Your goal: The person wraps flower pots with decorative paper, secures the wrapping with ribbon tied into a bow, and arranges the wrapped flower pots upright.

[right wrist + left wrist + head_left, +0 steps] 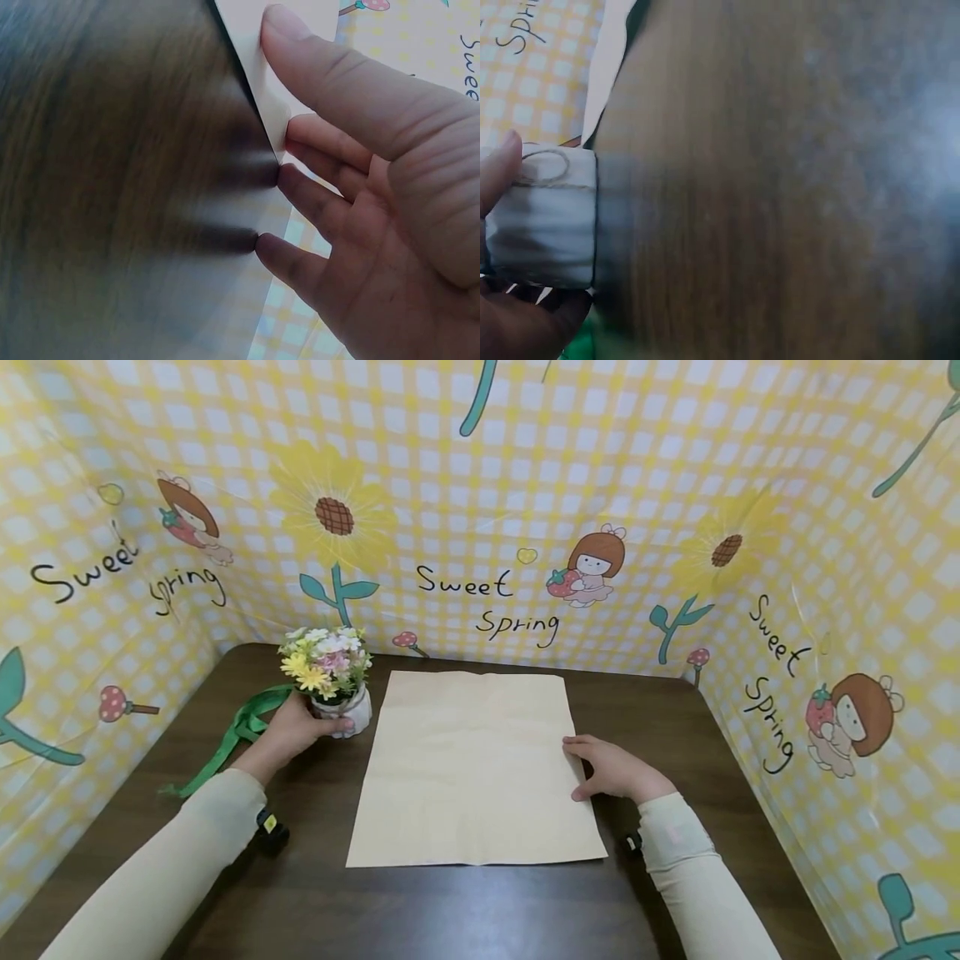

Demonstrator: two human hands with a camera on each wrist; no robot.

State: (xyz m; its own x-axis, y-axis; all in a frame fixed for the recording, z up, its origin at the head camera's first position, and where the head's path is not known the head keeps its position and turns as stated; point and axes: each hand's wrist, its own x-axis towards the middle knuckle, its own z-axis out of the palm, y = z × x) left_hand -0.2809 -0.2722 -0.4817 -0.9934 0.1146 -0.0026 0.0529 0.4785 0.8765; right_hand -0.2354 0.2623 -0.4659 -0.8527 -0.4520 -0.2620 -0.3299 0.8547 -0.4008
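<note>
On the left of the table, my left hand (294, 727) grips a small potted bunch of artificial flowers (327, 662), yellow, white and pink, by its white pot (360, 714). Twine circles the pot (551, 225) in the left wrist view, where the thumb is on one side and fingers on the other. A large cream sheet of paper (480, 768) lies flat at the centre, faintly creased. At its right edge rests my right hand (611, 768), thumb and fingers spread apart. In the right wrist view, its fingertips (289, 172) touch down by the paper's edge (259, 82).
A green ribbon (240, 727) lies loosely left of the pot, partly behind my left hand. The dark wooden table (480, 910) is bounded at the back and both sides by yellow checked cloth (465, 510) printed with sunflowers and lettering.
</note>
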